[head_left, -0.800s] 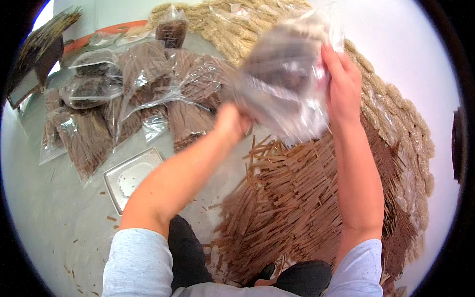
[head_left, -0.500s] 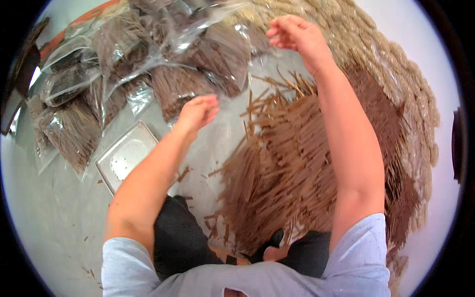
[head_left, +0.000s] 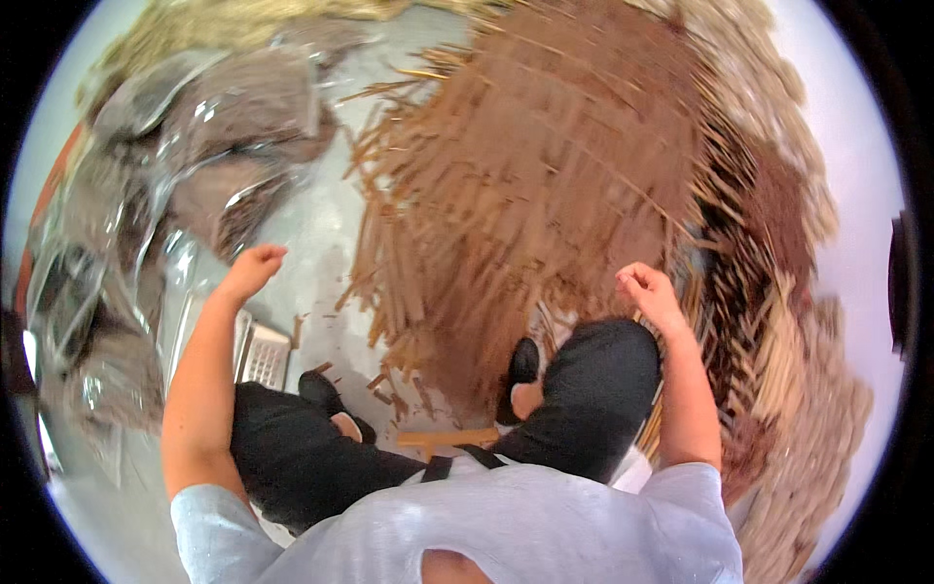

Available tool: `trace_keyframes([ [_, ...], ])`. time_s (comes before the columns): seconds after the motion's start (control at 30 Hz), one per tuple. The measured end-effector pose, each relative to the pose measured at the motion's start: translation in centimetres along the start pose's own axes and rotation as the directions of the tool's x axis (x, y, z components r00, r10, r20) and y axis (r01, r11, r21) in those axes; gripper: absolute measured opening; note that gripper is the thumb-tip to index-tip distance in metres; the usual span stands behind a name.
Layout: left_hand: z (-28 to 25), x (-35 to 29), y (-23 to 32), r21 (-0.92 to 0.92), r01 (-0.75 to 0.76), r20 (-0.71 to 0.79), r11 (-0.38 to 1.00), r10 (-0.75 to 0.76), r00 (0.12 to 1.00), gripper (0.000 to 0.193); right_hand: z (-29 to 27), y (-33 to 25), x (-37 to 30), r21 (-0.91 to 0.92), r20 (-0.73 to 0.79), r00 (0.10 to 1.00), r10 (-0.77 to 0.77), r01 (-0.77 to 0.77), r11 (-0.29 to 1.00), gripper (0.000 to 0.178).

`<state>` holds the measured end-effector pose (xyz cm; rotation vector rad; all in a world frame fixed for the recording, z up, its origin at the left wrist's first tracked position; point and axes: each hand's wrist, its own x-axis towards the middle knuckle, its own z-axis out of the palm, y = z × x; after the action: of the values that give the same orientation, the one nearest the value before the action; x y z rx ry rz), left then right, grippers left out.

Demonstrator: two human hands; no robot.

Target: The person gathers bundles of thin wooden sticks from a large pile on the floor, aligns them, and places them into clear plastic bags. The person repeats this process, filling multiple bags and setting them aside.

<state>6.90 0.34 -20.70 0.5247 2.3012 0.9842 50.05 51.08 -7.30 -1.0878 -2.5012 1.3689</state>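
My left hand [head_left: 255,271] hovers just right of the clear plastic bags [head_left: 219,200], which are filled with brown strips. Its fingers are pressed together and nothing shows in them. My right hand [head_left: 647,292] is above my right knee, at the near right edge of a large heap of thin brown dried strips [head_left: 545,165]. Its fingers curl toward the thumb, with no object visible between them. Under my left forearm is a shallow metal tray [head_left: 181,321], partly hidden, beside a pale device with rows of keys [head_left: 265,356].
Pale beige bundles [head_left: 744,58] line the far and right sides. Darker strips [head_left: 725,282] lie right of the heap. Broken bits [head_left: 389,394] are scattered on the grey floor [head_left: 302,229] near my feet. A piece of wood [head_left: 446,438] lies between my legs.
My view has swung right and nearer to my body. Both hands have come down and apart; the right hand has moved from the heap's far edge back to my knee.
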Motion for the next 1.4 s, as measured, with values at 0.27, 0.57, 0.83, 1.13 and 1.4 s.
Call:
trace_keyframes([
  [0.27,11.2,1.2,2.7,0.203,-0.210,0.310,0.956,0.141,0.940,0.031,4.4,33.3,-20.0,-0.054,-0.191,0.792,0.580,-0.599,0.799,0.028],
  [0.57,26.7,-6.8,9.3,-0.010,0.047,0.531,0.999,-0.034,0.847,0.028,13.8,36.4,-37.5,0.191,-0.632,0.254,0.732,-0.864,0.465,0.041],
  [0.83,30.8,-8.9,11.0,0.050,0.149,0.512,0.988,-0.153,0.845,0.030,8.6,40.3,-40.8,-0.007,-0.574,0.055,0.817,-0.998,0.062,0.057],
  [1.13,29.9,-9.8,11.6,0.101,0.178,0.470,0.979,-0.205,0.859,0.028,7.6,46.5,-46.7,0.015,-0.728,0.317,0.609,-0.880,0.475,0.011],
  [1.4,30.7,-10.4,11.9,0.082,0.215,0.464,0.973,-0.228,0.856,0.027,-5.9,44.2,-48.4,-0.178,-0.841,0.319,0.438,-0.926,0.332,0.019],
])
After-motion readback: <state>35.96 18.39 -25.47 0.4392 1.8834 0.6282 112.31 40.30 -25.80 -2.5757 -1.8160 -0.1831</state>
